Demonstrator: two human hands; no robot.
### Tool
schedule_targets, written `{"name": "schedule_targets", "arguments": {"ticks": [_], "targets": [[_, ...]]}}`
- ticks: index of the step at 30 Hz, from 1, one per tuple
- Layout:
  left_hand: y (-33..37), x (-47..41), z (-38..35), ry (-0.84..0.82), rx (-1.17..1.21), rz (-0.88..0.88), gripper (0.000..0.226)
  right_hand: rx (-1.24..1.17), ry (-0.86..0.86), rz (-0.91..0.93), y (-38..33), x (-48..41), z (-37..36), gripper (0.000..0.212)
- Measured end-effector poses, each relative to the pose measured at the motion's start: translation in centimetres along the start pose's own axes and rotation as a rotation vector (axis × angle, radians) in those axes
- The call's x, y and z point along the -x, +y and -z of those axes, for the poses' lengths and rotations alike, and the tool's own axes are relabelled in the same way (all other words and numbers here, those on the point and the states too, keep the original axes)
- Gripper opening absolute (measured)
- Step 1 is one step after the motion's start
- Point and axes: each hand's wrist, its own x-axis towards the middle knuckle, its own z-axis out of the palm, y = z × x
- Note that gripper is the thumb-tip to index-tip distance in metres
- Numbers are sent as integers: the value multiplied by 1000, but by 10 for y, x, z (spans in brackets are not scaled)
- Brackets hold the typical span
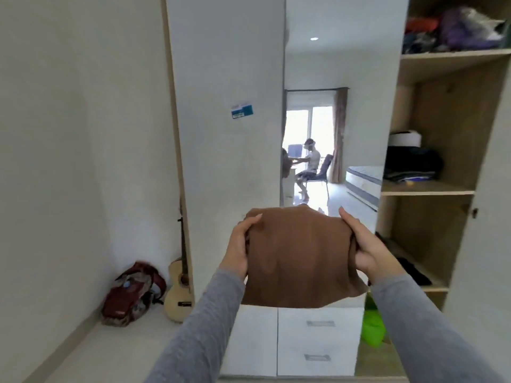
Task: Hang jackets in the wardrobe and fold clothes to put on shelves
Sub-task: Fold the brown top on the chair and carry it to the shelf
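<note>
two grey sleeves (210,322) reach forward, both cut off by the bottom edge. the left hand (239,244) and right hand (362,244) each grip a side of a folded brown garment (298,258), fingers curled under its edges and mostly hidden by the cloth. it is held up in the air in front of the mirror (331,120), covering the mirror's lower part. below it are white drawers (318,341), and a bright green thing (372,327), too hidden to name. to the right, open wooden wardrobe shelves (427,192) hold dark folded clothes (412,164), and blurred coloured clothes (456,31) up top. on the pale floor to the left, a small guitar (179,294) leans by a red backpack (132,294).
</note>
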Motion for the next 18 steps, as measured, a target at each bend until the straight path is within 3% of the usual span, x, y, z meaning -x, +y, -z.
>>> {"name": "schedule_targets", "arguments": {"ticks": [3,9,12,15,18], "targets": [[-36,-41,-50,-167,-37,86,40,1,115,12,-29,-1,61,32],[-116,-96,-152,-315,-103,328,26,-41,273,42,-74,-12,178,59],[-151,-132,-204,-380,-134,378,14,18,396,60,-100,-33,230,49],[-182,-171,-262,-432,-113,397,8,32,492,149,-134,-69,280,23],[-210,-222,-322,-489,-88,406,4,30,531,203,-169,-110,320,25]]}}
